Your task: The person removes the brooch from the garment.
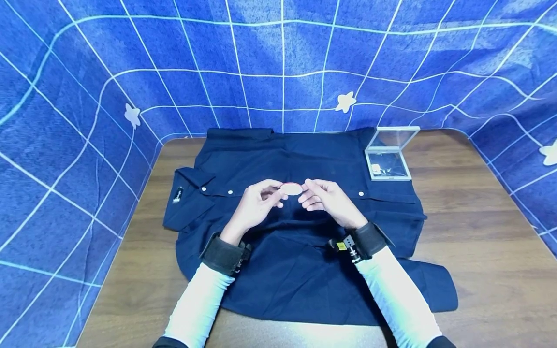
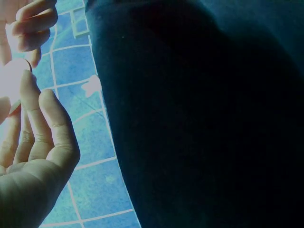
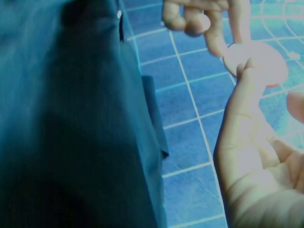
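Observation:
A small pale oval disc with a reddish rim (image 1: 291, 189) is held above a dark navy shirt (image 1: 287, 270) spread flat on the table. My left hand (image 1: 260, 200) pinches the disc's left edge, and my right hand (image 1: 319, 195) pinches its right edge. In the left wrist view the disc (image 2: 10, 78) shows as a bright patch between my left hand's fingers (image 2: 52, 123). The right wrist view shows the disc (image 3: 259, 61) against my right hand's thumb (image 3: 247, 95), with the other hand's fingers (image 3: 199, 16) curled above it.
An open clear plastic case (image 1: 388, 153) with small items inside lies on the shirt's far right shoulder. The wooden table (image 1: 478, 217) shows on either side of the shirt. A blue grid-patterned cloth (image 1: 278, 63) walls in the back and both sides.

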Motion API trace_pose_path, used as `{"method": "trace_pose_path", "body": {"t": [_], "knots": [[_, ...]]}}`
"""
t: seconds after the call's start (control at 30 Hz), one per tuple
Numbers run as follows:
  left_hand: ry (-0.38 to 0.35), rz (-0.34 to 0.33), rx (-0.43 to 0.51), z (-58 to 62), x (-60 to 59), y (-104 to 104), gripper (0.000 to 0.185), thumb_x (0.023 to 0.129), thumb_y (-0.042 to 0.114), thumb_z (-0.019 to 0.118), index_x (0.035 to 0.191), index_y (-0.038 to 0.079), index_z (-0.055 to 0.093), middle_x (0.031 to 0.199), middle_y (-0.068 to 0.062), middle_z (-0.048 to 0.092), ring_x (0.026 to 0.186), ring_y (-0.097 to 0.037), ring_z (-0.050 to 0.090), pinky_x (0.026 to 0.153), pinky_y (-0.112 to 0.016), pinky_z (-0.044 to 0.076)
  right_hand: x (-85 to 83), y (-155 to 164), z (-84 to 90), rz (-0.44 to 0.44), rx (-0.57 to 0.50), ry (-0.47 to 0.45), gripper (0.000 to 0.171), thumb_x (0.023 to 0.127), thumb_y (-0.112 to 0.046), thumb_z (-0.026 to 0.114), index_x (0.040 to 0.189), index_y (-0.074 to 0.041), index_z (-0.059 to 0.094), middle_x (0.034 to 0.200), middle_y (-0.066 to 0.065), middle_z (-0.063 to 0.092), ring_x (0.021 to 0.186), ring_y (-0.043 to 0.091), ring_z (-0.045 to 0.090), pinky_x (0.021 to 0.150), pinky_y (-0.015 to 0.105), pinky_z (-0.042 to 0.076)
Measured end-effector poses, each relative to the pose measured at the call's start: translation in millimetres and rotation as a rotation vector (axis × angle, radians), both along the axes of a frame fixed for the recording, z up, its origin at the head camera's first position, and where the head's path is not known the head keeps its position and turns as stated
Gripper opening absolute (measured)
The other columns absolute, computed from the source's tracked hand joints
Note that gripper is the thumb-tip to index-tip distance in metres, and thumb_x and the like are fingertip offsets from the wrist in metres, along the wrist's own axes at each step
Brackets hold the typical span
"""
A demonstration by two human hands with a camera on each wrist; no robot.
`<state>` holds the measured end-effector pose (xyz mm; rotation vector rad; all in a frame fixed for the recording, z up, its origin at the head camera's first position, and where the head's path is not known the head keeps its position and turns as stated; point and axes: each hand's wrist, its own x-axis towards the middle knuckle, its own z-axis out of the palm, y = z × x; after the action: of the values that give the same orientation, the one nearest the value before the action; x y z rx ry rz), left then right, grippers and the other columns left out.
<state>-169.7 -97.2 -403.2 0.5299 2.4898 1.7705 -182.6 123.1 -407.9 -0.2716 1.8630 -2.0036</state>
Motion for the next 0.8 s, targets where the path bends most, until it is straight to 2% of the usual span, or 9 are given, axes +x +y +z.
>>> {"method": "trace_pose_path", "body": {"t": [0.1,0.23,0.37,0.53,0.7,0.8], "knots": [[0.034,-0.011,-0.031,-1.1,0.2,0.9,0.023,0.098,0.012,0.06,0.115,-0.003,0.065,0.095,-0.021,0.074,0.075,-0.033,0.073,0.071,-0.036,0.059,-0.7,-0.5,-1.1,0.005,-0.041,-0.048,0.026,0.103,-0.026,0.05,0.106,-0.002,0.06,0.079,-0.002,0.069,0.07,0.007,0.067,0.069,0.02,0.058],[0.09,-0.027,-0.068,-4.6,0.3,2.4,0.021,0.097,0.013,0.061,0.113,0.0,0.067,0.093,-0.017,0.074,0.073,-0.029,0.072,0.063,-0.022,0.053,-1.1,-0.1,-2.4,0.012,-0.051,-0.052,0.021,0.102,-0.022,0.052,0.101,-0.004,0.062,0.079,-0.003,0.07,0.07,0.006,0.067,0.069,0.02,0.058],[0.109,-0.036,-0.078,-6.0,1.1,3.6,0.019,0.096,0.012,0.063,0.111,0.003,0.069,0.095,-0.014,0.075,0.071,-0.023,0.071,0.061,-0.023,0.053,-0.3,1.6,-1.7,0.017,-0.066,-0.068,0.018,0.102,-0.014,0.051,0.107,0.0,0.062,0.08,-0.003,0.07,0.071,0.006,0.067,0.07,0.018,0.057],[0.066,-0.035,-0.082,-4.7,1.9,5.2,0.02,0.093,0.008,0.065,0.112,0.006,0.069,0.097,-0.016,0.074,0.073,-0.029,0.071,0.061,-0.022,0.053,-0.4,2.7,-2.2,-0.009,-0.118,-0.098,0.019,0.099,-0.003,0.051,0.114,0.005,0.058,0.085,-0.003,0.069,0.069,0.005,0.066,0.069,0.016,0.057],[0.058,-0.04,-0.082,-3.6,0.8,4.2,0.023,0.093,0.006,0.064,0.116,0.004,0.067,0.1,-0.018,0.073,0.076,-0.032,0.072,0.064,-0.023,0.055,-0.6,2.3,-1.9,-0.039,-0.105,-0.053,0.025,0.099,-0.002,0.052,0.119,0.012,0.054,0.088,-0.005,0.066,0.069,0.005,0.065,0.069,0.017,0.057],[0.051,-0.002,-0.067,-3.3,-0.3,1.9,0.023,0.095,0.008,0.063,0.117,0.003,0.065,0.1,-0.019,0.073,0.077,-0.029,0.072,0.066,-0.022,0.054,-0.3,2.6,-0.5,-0.053,-0.1,-0.027,0.028,0.099,-0.002,0.052,0.121,0.015,0.052,0.089,-0.005,0.065,0.069,0.005,0.065,0.069,0.018,0.057]]}}
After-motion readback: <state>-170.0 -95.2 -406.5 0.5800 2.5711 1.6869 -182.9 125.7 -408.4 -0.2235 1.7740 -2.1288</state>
